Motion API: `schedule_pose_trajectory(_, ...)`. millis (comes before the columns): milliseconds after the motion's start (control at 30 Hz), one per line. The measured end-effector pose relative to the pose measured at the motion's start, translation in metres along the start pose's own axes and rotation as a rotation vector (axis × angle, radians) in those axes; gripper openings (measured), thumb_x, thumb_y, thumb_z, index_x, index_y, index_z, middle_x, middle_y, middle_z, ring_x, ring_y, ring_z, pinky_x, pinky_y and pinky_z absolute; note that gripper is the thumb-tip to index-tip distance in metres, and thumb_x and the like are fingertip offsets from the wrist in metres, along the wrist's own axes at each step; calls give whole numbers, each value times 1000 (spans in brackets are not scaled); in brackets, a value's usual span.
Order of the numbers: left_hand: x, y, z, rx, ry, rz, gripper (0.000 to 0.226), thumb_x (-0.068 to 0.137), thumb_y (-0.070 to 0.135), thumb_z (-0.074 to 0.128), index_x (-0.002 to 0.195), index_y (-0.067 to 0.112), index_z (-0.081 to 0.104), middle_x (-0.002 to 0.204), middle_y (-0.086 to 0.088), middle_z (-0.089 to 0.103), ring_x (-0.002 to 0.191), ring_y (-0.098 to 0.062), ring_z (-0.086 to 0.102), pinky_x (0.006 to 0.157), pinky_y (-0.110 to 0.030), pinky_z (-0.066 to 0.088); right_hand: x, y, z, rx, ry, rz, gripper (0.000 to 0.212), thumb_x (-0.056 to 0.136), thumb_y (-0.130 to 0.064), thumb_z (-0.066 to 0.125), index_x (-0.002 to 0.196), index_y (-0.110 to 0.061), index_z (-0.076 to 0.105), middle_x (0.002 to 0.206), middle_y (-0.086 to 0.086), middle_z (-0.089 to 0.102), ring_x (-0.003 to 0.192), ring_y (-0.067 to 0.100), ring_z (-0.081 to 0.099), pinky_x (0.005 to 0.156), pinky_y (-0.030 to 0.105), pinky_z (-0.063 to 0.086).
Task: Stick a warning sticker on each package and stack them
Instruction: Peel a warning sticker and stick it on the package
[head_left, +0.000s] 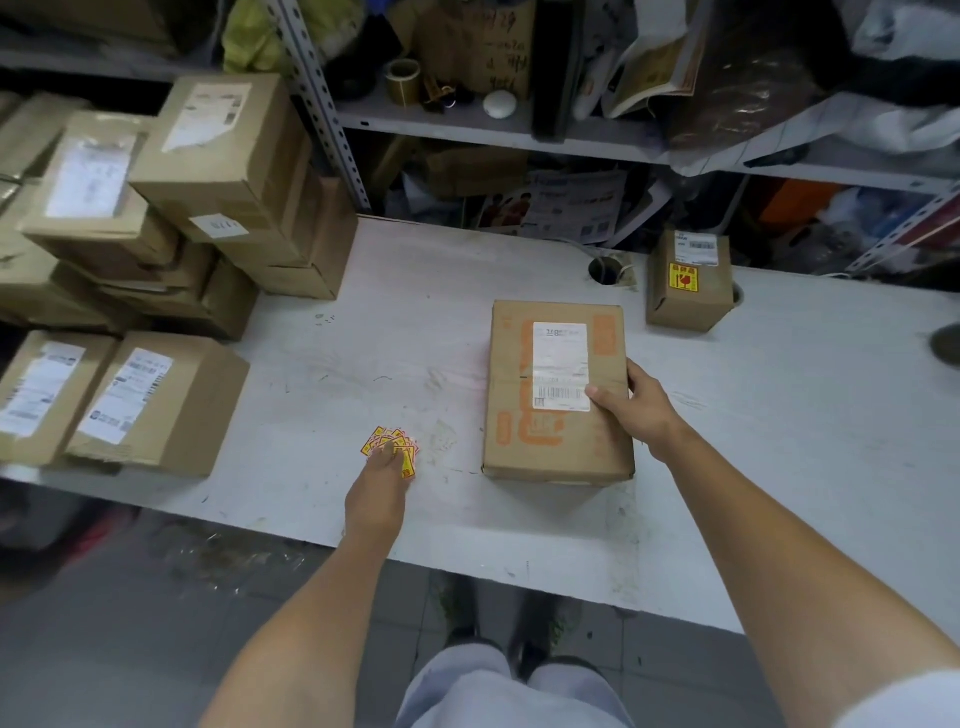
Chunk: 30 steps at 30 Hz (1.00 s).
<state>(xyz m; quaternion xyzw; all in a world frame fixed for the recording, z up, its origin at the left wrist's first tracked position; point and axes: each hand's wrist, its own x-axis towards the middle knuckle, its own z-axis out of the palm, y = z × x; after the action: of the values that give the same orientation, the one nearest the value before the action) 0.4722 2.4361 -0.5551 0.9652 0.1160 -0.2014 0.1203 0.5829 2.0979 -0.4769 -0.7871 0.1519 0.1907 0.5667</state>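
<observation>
Our right hand (636, 410) grips the package (558, 441) at its right edge, thumb on top; our left hand (376, 493) touches the warning stickers (395, 446), though we cannot tell its grip.

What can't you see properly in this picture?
- Head view, left hand covers its own fingertips: whether it pinches any of the stickers is unclear.
- Head view, label on the box the right hand holds: print too blurred to read.
- Head view, dark thing on the table: cut off by the right edge.
</observation>
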Motion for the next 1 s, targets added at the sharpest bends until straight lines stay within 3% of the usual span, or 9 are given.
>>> schedule_pose_trajectory(67, -2, -2, 1, -46, -14, 11, 44, 103, 25, 46, 145, 12, 44, 161, 0, 25, 149, -18, 21, 106, -35, 40, -1, -1, 1, -7, -4, 3, 49, 91, -23, 69, 136, -23, 51, 119, -8, 61, 104, 13, 59, 76, 23, 47)
schedule_pose_trajectory(167, -5, -2, -2, -81, -14, 35, 44, 103, 27, 46, 145, 12, 45, 160, -1, 28, 147, -20, 25, 107, -35, 38, -2, -2, 1, -10, -5, 0, 50, 91, -24, 70, 137, -23, 50, 121, -6, 61, 107, 15, 59, 83, 27, 48)
schedule_pose_trajectory(333, -12, 5, -18, -160, 69, 4, 35, 102, 25, 46, 134, 12, 53, 138, -7, 57, 119, -32, 56, 89, -36, 45, -3, -3, 1, -9, 0, 6, 50, 91, -24, 69, 138, -23, 50, 122, -5, 62, 108, 17, 59, 85, 30, 48)
schedule_pose_trajectory(600, 1, 38, -60, -364, 211, -28, 39, 102, 31, 48, 138, 15, 54, 130, -6, 63, 116, -26, 58, 86, -28, 42, -5, -8, -1, -59, 9, 25, 52, 90, -27, 70, 138, -23, 48, 129, -1, 61, 111, 20, 59, 93, 36, 50)
schedule_pose_trajectory(733, 19, 83, -99, -475, 324, 79, 38, 101, 31, 52, 135, 14, 57, 127, -5, 64, 116, -25, 58, 92, -31, 44, -3, -16, -3, -185, 6, 81, 60, 88, -32, 71, 140, -19, 45, 137, 3, 58, 120, 25, 56, 101, 42, 48)
schedule_pose_trajectory(833, 29, 121, -122, -523, 363, 180, 35, 100, 29, 55, 133, 17, 59, 124, 0, 66, 112, -20, 60, 87, -25, 43, -3, -30, -2, -298, 74, 104, 76, 88, -33, 71, 150, -15, 31, 147, 5, 48, 131, 30, 49, 107, 43, 41)
schedule_pose_trajectory(933, 35, 155, -133, -497, 354, 305, 29, 98, 28, 56, 126, 21, 61, 120, 4, 65, 110, -19, 60, 88, -27, 45, -5, -46, 3, -437, 197, -53, 67, 92, -32, 66, 149, -16, 35, 154, 5, 41, 136, 27, 44, 110, 40, 37)
schedule_pose_trajectory(1000, 37, 173, -133, -445, 314, 369, 33, 98, 28, 57, 130, 21, 60, 124, 3, 64, 112, -20, 59, 90, -29, 45, -5, -55, 6, -419, 216, -146, 56, 93, -34, 64, 143, -17, 46, 146, 3, 50, 128, 24, 52, 108, 39, 42)
